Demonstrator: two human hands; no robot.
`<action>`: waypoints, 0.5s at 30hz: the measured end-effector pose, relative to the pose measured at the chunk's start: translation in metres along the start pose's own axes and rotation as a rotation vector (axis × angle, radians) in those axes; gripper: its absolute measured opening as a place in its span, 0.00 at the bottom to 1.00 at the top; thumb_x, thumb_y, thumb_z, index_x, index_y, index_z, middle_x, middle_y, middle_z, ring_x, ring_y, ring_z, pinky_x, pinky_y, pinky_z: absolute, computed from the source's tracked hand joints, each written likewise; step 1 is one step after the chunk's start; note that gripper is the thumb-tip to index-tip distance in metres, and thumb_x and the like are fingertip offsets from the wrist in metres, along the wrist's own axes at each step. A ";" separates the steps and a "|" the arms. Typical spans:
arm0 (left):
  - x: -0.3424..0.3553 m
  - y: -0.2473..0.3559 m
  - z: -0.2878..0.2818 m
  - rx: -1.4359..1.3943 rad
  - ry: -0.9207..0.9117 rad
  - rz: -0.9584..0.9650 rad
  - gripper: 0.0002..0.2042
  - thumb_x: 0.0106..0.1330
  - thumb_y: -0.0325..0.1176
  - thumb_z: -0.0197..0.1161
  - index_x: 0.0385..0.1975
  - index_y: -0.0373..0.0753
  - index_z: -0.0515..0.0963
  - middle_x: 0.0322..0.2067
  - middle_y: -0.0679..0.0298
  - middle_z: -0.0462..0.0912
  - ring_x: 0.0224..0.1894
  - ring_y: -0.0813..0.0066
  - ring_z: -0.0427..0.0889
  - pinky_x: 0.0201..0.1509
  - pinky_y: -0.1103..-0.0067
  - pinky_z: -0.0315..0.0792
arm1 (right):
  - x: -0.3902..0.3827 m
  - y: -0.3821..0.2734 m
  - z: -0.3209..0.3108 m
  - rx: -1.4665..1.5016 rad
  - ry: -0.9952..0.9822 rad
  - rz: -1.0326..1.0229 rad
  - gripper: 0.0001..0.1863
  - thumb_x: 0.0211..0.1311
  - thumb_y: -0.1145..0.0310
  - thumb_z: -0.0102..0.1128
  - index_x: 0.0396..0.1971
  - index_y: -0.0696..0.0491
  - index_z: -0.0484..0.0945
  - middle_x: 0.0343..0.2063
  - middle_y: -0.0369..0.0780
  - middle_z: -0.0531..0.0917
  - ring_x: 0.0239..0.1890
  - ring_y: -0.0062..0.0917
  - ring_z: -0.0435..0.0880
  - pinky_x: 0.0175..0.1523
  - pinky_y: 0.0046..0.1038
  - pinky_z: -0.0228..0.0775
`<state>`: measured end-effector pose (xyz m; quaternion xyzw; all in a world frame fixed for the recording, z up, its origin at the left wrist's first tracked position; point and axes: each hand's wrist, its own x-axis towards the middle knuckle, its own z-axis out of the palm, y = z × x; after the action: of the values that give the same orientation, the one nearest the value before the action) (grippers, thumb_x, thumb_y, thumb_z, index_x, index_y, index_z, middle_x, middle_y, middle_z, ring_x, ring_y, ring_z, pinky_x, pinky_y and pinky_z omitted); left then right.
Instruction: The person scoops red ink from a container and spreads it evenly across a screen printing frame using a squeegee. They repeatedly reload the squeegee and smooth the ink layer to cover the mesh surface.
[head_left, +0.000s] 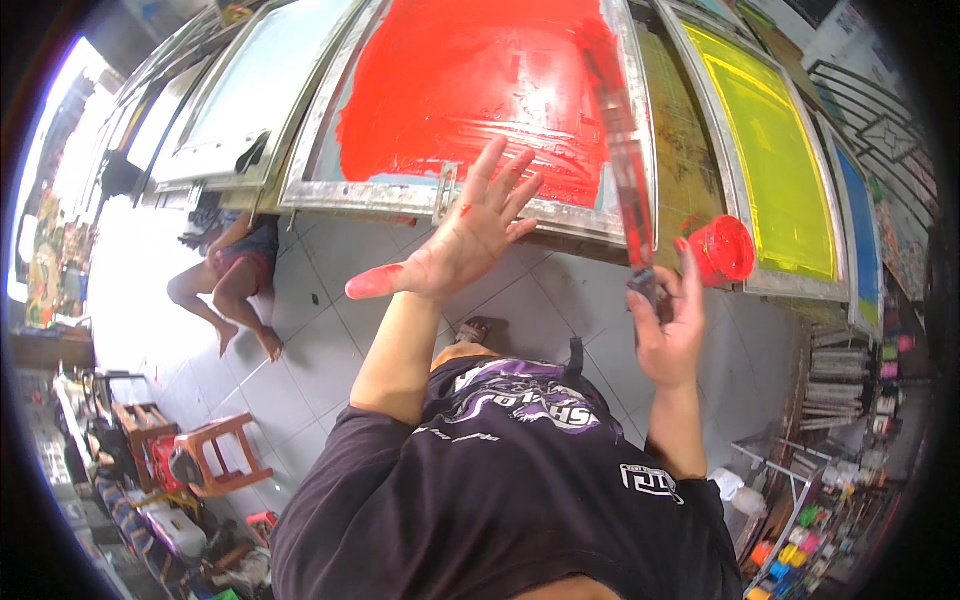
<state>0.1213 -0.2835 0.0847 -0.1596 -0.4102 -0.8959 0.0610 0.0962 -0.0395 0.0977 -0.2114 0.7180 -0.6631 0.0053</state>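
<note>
My left hand [450, 235] is open, fingers spread and palm showing, with red ink on its thumb, in front of a metal-framed screen [480, 80] coated in wet red ink. My right hand [670, 320] grips the lower end of a long, narrow squeegee [625, 170] smeared red, which extends up along that screen's right edge. Just right of the squeegee, a cup of red ink [728, 250] stands beside the right hand, partly behind its fingers.
Pale screens [250, 90], a yellow screen [765, 150] and a blue one [860, 230] flank the red screen. A person [235, 260] sits on the tiled floor at left, below the frames. A wooden stool [225, 450] is lower left; a metal rack with containers [780, 520] is lower right.
</note>
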 end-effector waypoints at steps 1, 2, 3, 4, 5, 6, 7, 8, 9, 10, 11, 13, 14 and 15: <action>0.008 0.001 -0.001 0.017 -0.017 -0.042 0.83 0.01 0.83 0.55 0.68 0.43 0.30 0.70 0.56 0.37 0.71 0.56 0.40 0.69 0.64 0.49 | 0.005 -0.005 0.010 -0.016 -0.005 0.007 0.38 0.53 0.79 0.62 0.64 0.60 0.53 0.38 0.38 0.77 0.39 0.18 0.76 0.46 0.19 0.67; 0.014 0.001 -0.002 0.034 -0.031 -0.084 0.83 0.01 0.83 0.55 0.68 0.43 0.30 0.70 0.56 0.37 0.71 0.58 0.40 0.70 0.66 0.48 | 0.008 -0.007 0.020 -0.030 -0.013 0.019 0.38 0.53 0.78 0.62 0.64 0.60 0.54 0.38 0.38 0.78 0.38 0.18 0.77 0.45 0.20 0.68; 0.018 -0.001 -0.005 -0.014 -0.082 -0.068 0.83 0.01 0.83 0.55 0.68 0.43 0.30 0.70 0.57 0.37 0.71 0.58 0.40 0.70 0.67 0.46 | 0.012 -0.005 0.028 -0.159 -0.011 -0.053 0.38 0.52 0.79 0.62 0.63 0.61 0.55 0.36 0.41 0.80 0.36 0.21 0.80 0.42 0.21 0.71; 0.022 -0.004 -0.008 -0.062 -0.131 -0.051 0.83 0.01 0.83 0.55 0.68 0.43 0.30 0.70 0.57 0.37 0.71 0.59 0.39 0.70 0.67 0.45 | 0.016 -0.006 0.037 -0.189 -0.026 -0.110 0.37 0.52 0.79 0.62 0.62 0.61 0.55 0.35 0.42 0.81 0.35 0.23 0.81 0.42 0.22 0.71; 0.025 -0.005 -0.010 -0.093 -0.165 -0.049 0.82 0.02 0.83 0.56 0.69 0.45 0.30 0.70 0.58 0.36 0.71 0.60 0.39 0.71 0.66 0.43 | 0.021 -0.008 0.047 -0.215 -0.046 -0.170 0.37 0.51 0.79 0.62 0.62 0.61 0.55 0.34 0.43 0.81 0.35 0.24 0.82 0.41 0.23 0.71; 0.027 -0.007 -0.014 -0.125 -0.201 -0.047 0.82 0.02 0.82 0.57 0.69 0.46 0.31 0.70 0.59 0.36 0.71 0.61 0.39 0.71 0.65 0.42 | 0.026 -0.010 0.057 -0.242 -0.066 -0.230 0.37 0.51 0.79 0.62 0.62 0.61 0.56 0.33 0.44 0.82 0.34 0.26 0.83 0.41 0.24 0.72; 0.028 -0.011 -0.019 -0.150 -0.229 -0.040 0.81 0.03 0.82 0.57 0.69 0.47 0.31 0.70 0.59 0.36 0.71 0.61 0.39 0.71 0.65 0.41 | 0.031 -0.013 0.066 -0.248 -0.086 -0.279 0.37 0.53 0.81 0.61 0.62 0.63 0.53 0.33 0.44 0.81 0.34 0.20 0.80 0.41 0.20 0.70; 0.028 -0.013 -0.025 -0.140 -0.249 -0.045 0.78 0.08 0.82 0.57 0.69 0.48 0.31 0.70 0.59 0.36 0.71 0.61 0.39 0.71 0.64 0.41 | 0.034 -0.013 0.071 -0.278 -0.071 -0.286 0.37 0.53 0.80 0.61 0.62 0.63 0.54 0.32 0.44 0.81 0.34 0.21 0.80 0.41 0.21 0.71; 0.029 -0.014 -0.029 -0.131 -0.270 -0.049 0.75 0.13 0.81 0.57 0.69 0.49 0.32 0.70 0.58 0.36 0.71 0.61 0.39 0.71 0.64 0.41 | 0.037 -0.013 0.076 -0.307 -0.058 -0.293 0.37 0.52 0.80 0.62 0.62 0.63 0.54 0.32 0.45 0.81 0.34 0.21 0.80 0.41 0.21 0.71; 0.029 -0.015 -0.034 -0.090 -0.282 -0.063 0.70 0.22 0.80 0.56 0.69 0.50 0.32 0.70 0.58 0.35 0.71 0.61 0.38 0.71 0.63 0.40 | 0.040 -0.013 0.079 -0.336 -0.046 -0.300 0.37 0.52 0.80 0.62 0.62 0.64 0.54 0.32 0.45 0.81 0.34 0.22 0.81 0.41 0.21 0.71; 0.032 -0.014 -0.036 -0.057 -0.329 -0.036 0.64 0.32 0.78 0.54 0.69 0.50 0.32 0.70 0.58 0.35 0.71 0.60 0.38 0.72 0.63 0.41 | 0.044 -0.013 0.082 -0.341 -0.031 -0.327 0.37 0.52 0.80 0.62 0.62 0.64 0.54 0.31 0.45 0.82 0.34 0.22 0.81 0.40 0.21 0.71; 0.037 -0.011 -0.039 0.003 -0.407 0.006 0.60 0.38 0.76 0.51 0.69 0.50 0.32 0.70 0.58 0.34 0.71 0.60 0.37 0.72 0.62 0.40 | 0.050 -0.014 0.087 -0.352 -0.004 -0.382 0.37 0.52 0.80 0.63 0.61 0.64 0.55 0.31 0.45 0.82 0.33 0.23 0.82 0.39 0.21 0.71; 0.039 -0.008 -0.038 0.024 -0.421 0.009 0.62 0.35 0.77 0.50 0.69 0.49 0.31 0.70 0.58 0.34 0.71 0.60 0.36 0.72 0.62 0.38 | 0.052 -0.014 0.088 -0.369 0.002 -0.384 0.37 0.52 0.80 0.62 0.61 0.64 0.55 0.30 0.46 0.82 0.33 0.23 0.82 0.39 0.21 0.71; 0.040 -0.005 -0.037 0.036 -0.407 -0.020 0.64 0.33 0.78 0.50 0.69 0.49 0.30 0.70 0.58 0.33 0.71 0.60 0.35 0.71 0.62 0.37 | 0.053 -0.015 0.089 -0.385 0.008 -0.386 0.37 0.52 0.80 0.62 0.61 0.64 0.55 0.30 0.46 0.82 0.33 0.23 0.82 0.39 0.21 0.72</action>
<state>0.0741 -0.3068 0.0717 -0.3319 -0.4314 -0.8384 -0.0292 0.0779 -0.1408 0.1157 -0.3387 0.7773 -0.5041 -0.1641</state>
